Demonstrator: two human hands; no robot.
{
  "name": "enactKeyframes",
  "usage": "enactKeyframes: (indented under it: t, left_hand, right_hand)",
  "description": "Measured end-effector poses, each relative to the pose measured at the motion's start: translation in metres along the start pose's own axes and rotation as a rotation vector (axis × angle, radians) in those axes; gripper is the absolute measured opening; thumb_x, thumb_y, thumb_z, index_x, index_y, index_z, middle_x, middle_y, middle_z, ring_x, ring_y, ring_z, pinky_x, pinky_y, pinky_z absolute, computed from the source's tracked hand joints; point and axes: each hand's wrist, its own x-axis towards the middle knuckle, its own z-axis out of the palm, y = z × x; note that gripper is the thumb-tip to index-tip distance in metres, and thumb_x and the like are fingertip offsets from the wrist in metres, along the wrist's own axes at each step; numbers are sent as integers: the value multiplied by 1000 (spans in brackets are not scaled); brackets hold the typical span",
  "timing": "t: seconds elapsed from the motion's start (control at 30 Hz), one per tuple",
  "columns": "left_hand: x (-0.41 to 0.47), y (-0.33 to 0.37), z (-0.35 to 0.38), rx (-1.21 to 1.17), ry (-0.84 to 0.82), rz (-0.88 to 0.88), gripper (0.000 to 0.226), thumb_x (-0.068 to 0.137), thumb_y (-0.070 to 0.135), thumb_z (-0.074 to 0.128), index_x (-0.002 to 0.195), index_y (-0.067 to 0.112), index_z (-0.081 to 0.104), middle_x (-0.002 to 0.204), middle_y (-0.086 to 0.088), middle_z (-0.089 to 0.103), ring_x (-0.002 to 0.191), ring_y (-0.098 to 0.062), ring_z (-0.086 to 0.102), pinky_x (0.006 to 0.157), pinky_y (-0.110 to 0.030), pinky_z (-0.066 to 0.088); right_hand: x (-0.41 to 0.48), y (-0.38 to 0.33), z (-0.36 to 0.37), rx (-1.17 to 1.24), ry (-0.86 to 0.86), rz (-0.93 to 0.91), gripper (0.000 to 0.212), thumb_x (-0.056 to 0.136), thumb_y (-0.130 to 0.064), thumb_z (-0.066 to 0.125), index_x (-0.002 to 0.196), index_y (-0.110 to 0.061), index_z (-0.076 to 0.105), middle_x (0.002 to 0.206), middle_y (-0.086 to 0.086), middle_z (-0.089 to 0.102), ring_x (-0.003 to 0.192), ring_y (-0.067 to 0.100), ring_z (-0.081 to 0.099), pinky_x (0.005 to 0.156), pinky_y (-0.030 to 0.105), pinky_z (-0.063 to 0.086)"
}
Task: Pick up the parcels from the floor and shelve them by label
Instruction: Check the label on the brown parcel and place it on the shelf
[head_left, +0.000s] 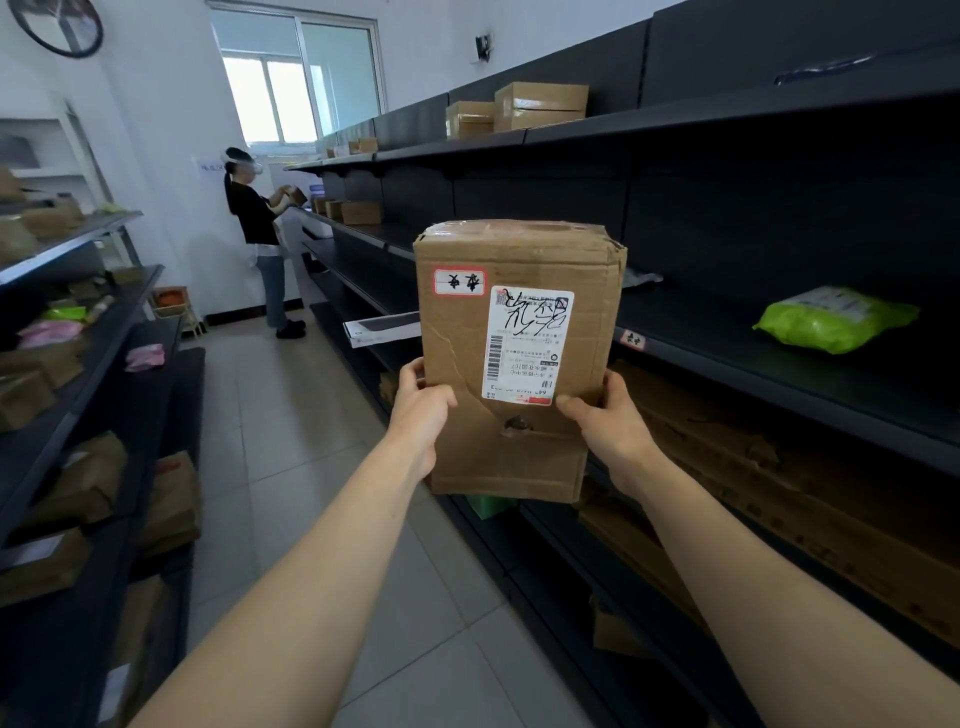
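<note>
Left hand (420, 410) clamps the cardboard parcel (519, 358) on its left edge, right hand (605, 415) on the right edge, box upright between them at chest height, off the floor. Label-reading step; next likely match its red-bordered sticker (460, 281) to the shelf tag (632, 340) just right of the hands. Dark shelves (779, 374) right, tiled aisle (291, 415) left, another person (260, 234) beyond.

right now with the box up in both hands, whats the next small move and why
Probably swing the cardboard box right, toward the shelf tag. Both the left hand and right hand hold it facing the camera, and its red-bordered sticker looks like that tag, though the writing is too small to confirm.
</note>
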Motion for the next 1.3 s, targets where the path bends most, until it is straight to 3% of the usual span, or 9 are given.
enactKeyframes:
  t: [0.17,0.33,0.5,0.6,0.73,0.9,1.0,1.13,1.3]
  left_hand:
    - [3,0,3,41,-59,-81,44,83,-13,41,112,17,53,100,-5,63,94,-22,58,63,-34,42]
    - [13,2,-23,-299,-189,-243,26,91,20,38,101,5,57,106,-19,63,96,-40,63,80,-60,48]
    - [41,12,-56,-376,-267,-368,111,66,94,35,137,10,46,135,-28,53,127,-51,48,93,-70,41]
    - [47,19,-71,-404,-276,-364,115,64,93,40,143,10,41,143,-31,45,131,-54,42,93,-69,43]
    - [55,24,-95,-493,-346,-277,74,85,52,55,147,14,39,142,-27,49,121,-53,53,81,-72,51]
    - [63,32,-114,-465,-285,-62,47,89,0,36,123,21,61,112,-13,59,104,-33,57,64,-61,59]
    - [64,36,-124,-377,-282,-91,24,87,15,41,84,15,65,87,-10,52,88,-28,49,73,-54,59]
    - [58,36,-131,-23,-282,-150,73,79,76,46,107,15,74,112,-15,74,103,-34,70,92,-49,54]
    - [50,32,-125,-84,-283,-90,66,79,76,43,104,24,75,106,-8,77,91,-22,75,79,-39,57]
  right_hand:
    - [18,-6,-10,19,6,-60,74,88,-50,60,151,-34,25,145,-3,50,132,22,46,111,48,37]
    - [34,-21,-8,28,-42,-128,59,93,-39,59,146,-30,35,138,-2,54,125,19,51,97,35,41]
    - [42,-27,21,33,-18,-151,50,99,-54,34,143,-31,40,121,-14,48,115,7,43,93,30,31]
    - [50,-30,44,75,14,-103,63,96,-64,25,146,-28,39,127,-15,44,119,5,38,97,30,29]
    - [62,-33,69,251,-15,110,91,71,-89,30,143,-35,44,143,-1,52,131,26,47,106,54,39]
    - [69,-37,92,527,-139,145,71,84,-76,35,135,-31,55,128,6,64,113,30,59,96,59,47]
    - [75,-42,102,541,-112,92,60,85,-63,41,123,-24,65,123,8,69,114,31,62,98,56,46]
    - [76,-47,128,357,-41,47,71,66,-72,55,119,-26,65,129,6,64,118,27,59,106,52,42]
    - [64,-57,158,169,-119,-156,79,73,-71,54,142,-34,37,147,3,44,130,22,46,111,50,36]
